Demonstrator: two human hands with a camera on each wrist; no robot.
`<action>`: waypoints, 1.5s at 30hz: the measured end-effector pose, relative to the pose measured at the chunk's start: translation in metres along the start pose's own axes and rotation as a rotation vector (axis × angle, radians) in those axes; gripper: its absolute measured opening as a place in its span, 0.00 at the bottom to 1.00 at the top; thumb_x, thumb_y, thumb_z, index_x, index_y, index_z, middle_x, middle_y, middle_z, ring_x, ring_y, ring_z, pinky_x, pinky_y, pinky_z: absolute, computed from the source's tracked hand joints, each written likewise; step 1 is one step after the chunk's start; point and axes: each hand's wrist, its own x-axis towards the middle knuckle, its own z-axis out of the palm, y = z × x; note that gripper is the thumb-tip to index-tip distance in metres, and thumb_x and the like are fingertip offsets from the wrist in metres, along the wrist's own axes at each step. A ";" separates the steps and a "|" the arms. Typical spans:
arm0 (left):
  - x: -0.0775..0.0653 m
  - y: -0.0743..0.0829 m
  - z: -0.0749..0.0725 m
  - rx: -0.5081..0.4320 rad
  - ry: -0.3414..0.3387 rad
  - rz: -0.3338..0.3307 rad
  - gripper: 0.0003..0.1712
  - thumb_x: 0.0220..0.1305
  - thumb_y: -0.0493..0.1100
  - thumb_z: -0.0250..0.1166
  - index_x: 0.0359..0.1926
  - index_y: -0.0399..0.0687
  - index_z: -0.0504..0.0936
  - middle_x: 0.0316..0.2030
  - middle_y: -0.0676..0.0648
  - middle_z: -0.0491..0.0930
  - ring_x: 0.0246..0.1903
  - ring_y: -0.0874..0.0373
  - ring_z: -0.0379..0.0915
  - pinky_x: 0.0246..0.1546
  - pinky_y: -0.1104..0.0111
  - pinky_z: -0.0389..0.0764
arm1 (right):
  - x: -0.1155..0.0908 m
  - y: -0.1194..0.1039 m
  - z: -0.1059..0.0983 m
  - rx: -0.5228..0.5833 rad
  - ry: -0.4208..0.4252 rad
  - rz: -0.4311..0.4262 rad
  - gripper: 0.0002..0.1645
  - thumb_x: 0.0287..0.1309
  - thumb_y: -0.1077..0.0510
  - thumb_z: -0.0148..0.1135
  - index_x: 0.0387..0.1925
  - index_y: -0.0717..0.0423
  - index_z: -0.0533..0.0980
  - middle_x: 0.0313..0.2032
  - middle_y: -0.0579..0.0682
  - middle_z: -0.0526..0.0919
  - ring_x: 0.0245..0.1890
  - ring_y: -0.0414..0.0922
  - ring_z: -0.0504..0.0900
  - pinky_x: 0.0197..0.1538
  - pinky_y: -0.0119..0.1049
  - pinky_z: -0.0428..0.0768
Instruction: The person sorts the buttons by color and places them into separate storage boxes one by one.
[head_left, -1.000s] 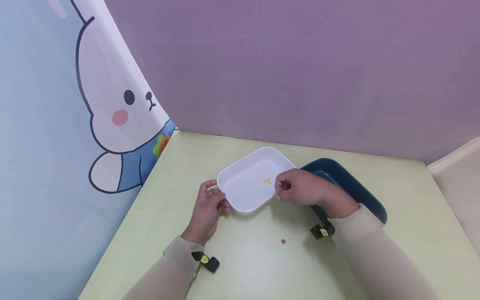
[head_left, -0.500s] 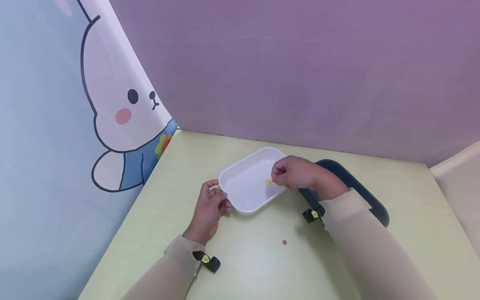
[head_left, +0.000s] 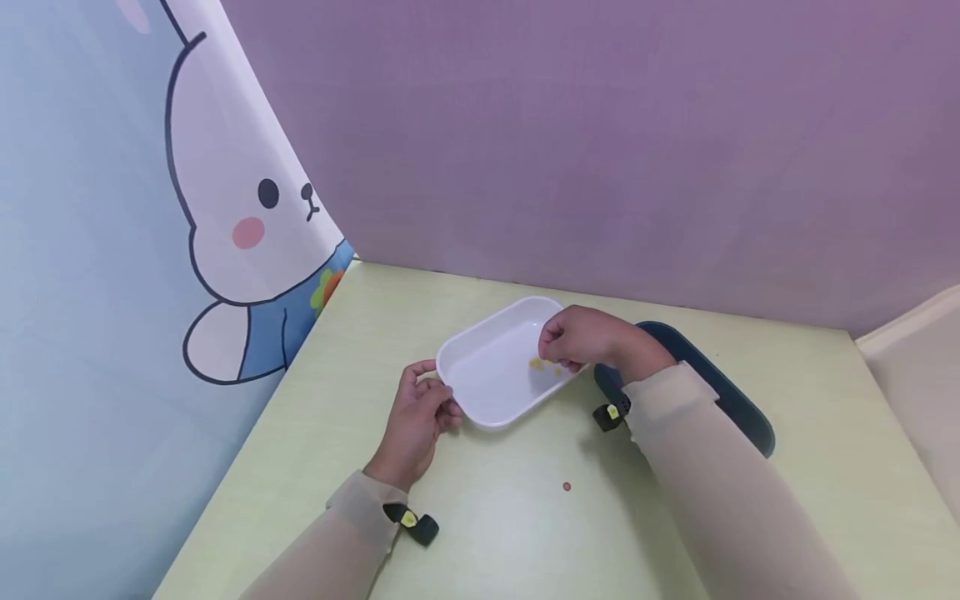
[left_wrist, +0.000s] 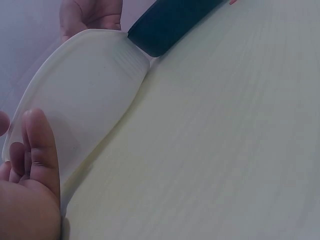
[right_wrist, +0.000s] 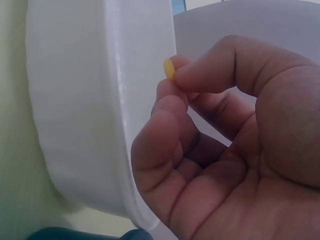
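Over the right end of a white tray (head_left: 491,358), my right hand (head_left: 588,337) pinches a small yellow oval piece (right_wrist: 169,69) between thumb and forefinger, clearest in the right wrist view. Several more yellow pieces (head_left: 536,364) lie on the tray floor just below that hand. My left hand (head_left: 416,417) grips the tray's left corner, thumb and fingers about the rim. In the left wrist view, some of its fingers (left_wrist: 42,145) lie along the tray's outer wall.
A dark teal tray (head_left: 723,396) stands right of the white one, partly hidden by my right forearm. One small reddish round piece (head_left: 567,487) lies on the pale table (head_left: 495,508) between my arms. A purple backdrop (head_left: 562,150) rises behind the table.
My right hand has moved left and slightly away from me, from the white tray's right rim to over its inside. The left hand keeps its grip in the same place.
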 end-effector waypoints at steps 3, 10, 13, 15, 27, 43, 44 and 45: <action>0.000 0.000 0.000 0.005 0.001 -0.003 0.28 0.81 0.35 0.59 0.74 0.54 0.63 0.44 0.47 0.79 0.35 0.57 0.81 0.37 0.70 0.88 | 0.003 0.002 0.000 0.003 0.003 0.013 0.10 0.78 0.56 0.65 0.36 0.55 0.83 0.25 0.46 0.76 0.30 0.45 0.75 0.42 0.39 0.80; 0.000 0.000 0.000 0.002 0.002 -0.006 0.28 0.81 0.34 0.59 0.74 0.54 0.63 0.44 0.46 0.79 0.35 0.57 0.81 0.36 0.70 0.88 | 0.004 0.004 -0.001 -0.021 0.026 0.030 0.11 0.77 0.55 0.65 0.41 0.58 0.85 0.25 0.45 0.76 0.31 0.45 0.76 0.46 0.40 0.82; 0.000 -0.001 -0.001 0.001 0.003 -0.007 0.28 0.81 0.34 0.58 0.75 0.52 0.62 0.44 0.45 0.78 0.35 0.57 0.81 0.36 0.70 0.88 | 0.003 0.004 -0.001 -0.029 0.034 0.028 0.12 0.77 0.55 0.65 0.43 0.60 0.86 0.24 0.44 0.76 0.30 0.44 0.76 0.47 0.40 0.82; 0.001 -0.001 -0.001 0.001 0.004 -0.008 0.28 0.82 0.33 0.58 0.75 0.51 0.62 0.45 0.44 0.78 0.35 0.57 0.81 0.36 0.70 0.88 | 0.002 0.005 0.000 -0.037 0.039 0.028 0.12 0.77 0.55 0.65 0.43 0.60 0.86 0.24 0.43 0.75 0.30 0.44 0.75 0.48 0.41 0.81; 0.001 -0.002 0.001 -0.011 0.003 -0.012 0.29 0.82 0.32 0.57 0.76 0.49 0.61 0.45 0.42 0.78 0.34 0.58 0.81 0.34 0.71 0.88 | -0.009 0.006 0.001 -0.098 0.094 0.042 0.09 0.75 0.55 0.65 0.42 0.55 0.87 0.28 0.45 0.80 0.33 0.46 0.80 0.45 0.41 0.81; 0.004 -0.005 -0.001 0.009 0.010 -0.020 0.28 0.81 0.35 0.59 0.74 0.54 0.63 0.44 0.46 0.79 0.35 0.56 0.82 0.35 0.70 0.89 | -0.046 0.000 0.006 -0.097 0.142 -0.046 0.04 0.67 0.61 0.65 0.34 0.51 0.82 0.24 0.46 0.81 0.27 0.47 0.77 0.34 0.40 0.74; 0.004 -0.005 -0.001 0.011 0.011 -0.022 0.28 0.81 0.35 0.59 0.74 0.54 0.63 0.44 0.46 0.79 0.35 0.56 0.82 0.35 0.70 0.89 | -0.048 0.000 0.008 -0.106 0.143 -0.054 0.03 0.66 0.61 0.66 0.34 0.51 0.82 0.24 0.46 0.81 0.27 0.46 0.77 0.34 0.40 0.74; 0.004 -0.005 -0.001 0.011 0.013 -0.024 0.28 0.81 0.35 0.59 0.74 0.55 0.63 0.44 0.46 0.79 0.35 0.56 0.82 0.35 0.70 0.89 | -0.051 -0.001 0.009 -0.115 0.145 -0.059 0.03 0.66 0.61 0.66 0.34 0.51 0.82 0.24 0.46 0.81 0.27 0.46 0.77 0.34 0.40 0.75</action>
